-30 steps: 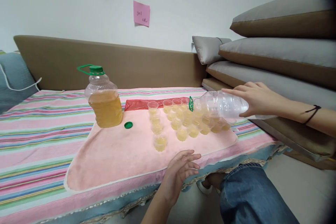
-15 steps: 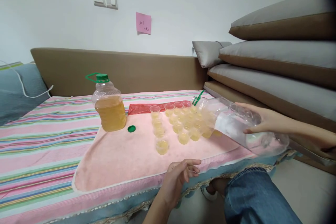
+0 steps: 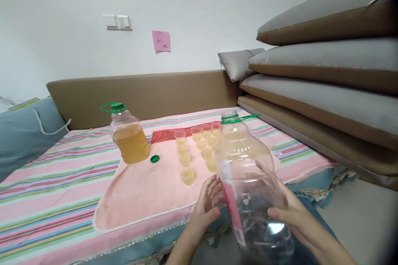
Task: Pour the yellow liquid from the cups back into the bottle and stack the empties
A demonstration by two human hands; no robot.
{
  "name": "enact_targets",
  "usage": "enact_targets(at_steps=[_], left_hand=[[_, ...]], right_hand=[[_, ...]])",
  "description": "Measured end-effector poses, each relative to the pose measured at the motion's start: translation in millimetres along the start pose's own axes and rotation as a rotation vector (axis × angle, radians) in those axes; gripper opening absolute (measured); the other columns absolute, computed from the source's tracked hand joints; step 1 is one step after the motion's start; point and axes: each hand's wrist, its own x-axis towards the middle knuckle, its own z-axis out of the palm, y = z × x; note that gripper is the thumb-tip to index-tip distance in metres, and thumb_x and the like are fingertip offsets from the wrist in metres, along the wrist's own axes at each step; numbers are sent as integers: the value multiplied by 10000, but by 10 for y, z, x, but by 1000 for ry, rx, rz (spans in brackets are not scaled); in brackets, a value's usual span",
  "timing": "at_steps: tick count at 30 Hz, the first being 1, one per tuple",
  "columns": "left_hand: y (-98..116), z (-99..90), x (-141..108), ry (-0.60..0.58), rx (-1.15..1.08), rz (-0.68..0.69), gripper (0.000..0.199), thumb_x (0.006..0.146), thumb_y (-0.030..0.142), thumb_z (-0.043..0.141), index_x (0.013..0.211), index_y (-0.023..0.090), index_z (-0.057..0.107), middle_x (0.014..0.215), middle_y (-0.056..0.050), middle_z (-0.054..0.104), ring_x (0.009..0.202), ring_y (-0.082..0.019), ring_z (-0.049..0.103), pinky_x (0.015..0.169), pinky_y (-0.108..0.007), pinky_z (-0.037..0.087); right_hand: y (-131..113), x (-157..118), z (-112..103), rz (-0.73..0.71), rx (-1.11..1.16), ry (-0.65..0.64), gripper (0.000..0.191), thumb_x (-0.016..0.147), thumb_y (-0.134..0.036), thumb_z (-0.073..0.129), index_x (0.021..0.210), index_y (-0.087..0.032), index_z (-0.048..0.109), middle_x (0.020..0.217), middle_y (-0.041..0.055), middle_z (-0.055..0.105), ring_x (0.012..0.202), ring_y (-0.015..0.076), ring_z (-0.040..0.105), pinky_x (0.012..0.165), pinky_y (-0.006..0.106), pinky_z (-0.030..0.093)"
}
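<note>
The clear bottle (image 3: 248,174) was off the sheet, held up at the near edge in front of some of the cups. It leaned a little, neck up and to the left, its mouth uncapped and a green loop (image 3: 248,117) sticking out rightward. The right hand (image 3: 294,213) was clamped on its side, thumb in front, fingers showing through the plastic. The left hand (image 3: 207,207) was just beside the label (image 3: 231,211), fingers curled and apart from the thumb; whether it touched the bottle could not be told.

The cups (image 3: 188,177) of pale yellow drink stood on a pink cloth (image 3: 137,201), in a left row and a right group partly hidden by the bottle. Behind them lay a red sheet of plastic (image 3: 163,135). Left of them were a loose green cap (image 3: 154,158) and, upright, a capped jug (image 3: 132,143) of amber liquid.

Beneath spread a striped sheet (image 3: 62,182). Beyond it rose a brown board (image 3: 139,93), with stacked cushions (image 3: 317,60) at right and a pink note (image 3: 161,41) on the wall (image 3: 199,8).
</note>
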Motion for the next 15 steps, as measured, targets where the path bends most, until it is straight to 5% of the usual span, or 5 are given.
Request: enact_targets(at_steps=[4,9,12,15], left_hand=[[215,115,-229,22,138,35,1097,532,574,867,1452,240,371,1471,-153,444,1409,-367,338,1147,-432,295],[493,173,-539,178,347,29,1143,497,368,921,1465,242,327,1412,-138,503,1304,-389,462,1094,-459,370],[690,101,-670,282,434,94,1035,503,389,900,1399,216,409,1309,-140,574,1226,-388,528,1049,-472,412],[928,-128,-789,521,555,164,944,463,432,898,1286,181,509,1243,-151,603,1184,-390,550,1029,-474,429]], right_hand=[[318,-74,257,-52,131,-91,1151,518,-580,858,1502,-379,294,1420,90,544,1341,329,469,1127,502,335],[457,-70,566,-130,145,-287,1104,551,-645,814,1494,-395,298,1447,83,508,1367,343,429,1087,509,384],[389,-47,748,-137,39,-286,1223,551,-740,753,1542,-362,143,1548,118,369,1408,365,360,1121,548,323],[299,-13,800,-237,-67,-208,1287,540,-822,675,1552,-331,50,1596,140,255,1424,384,322,1143,565,281]])
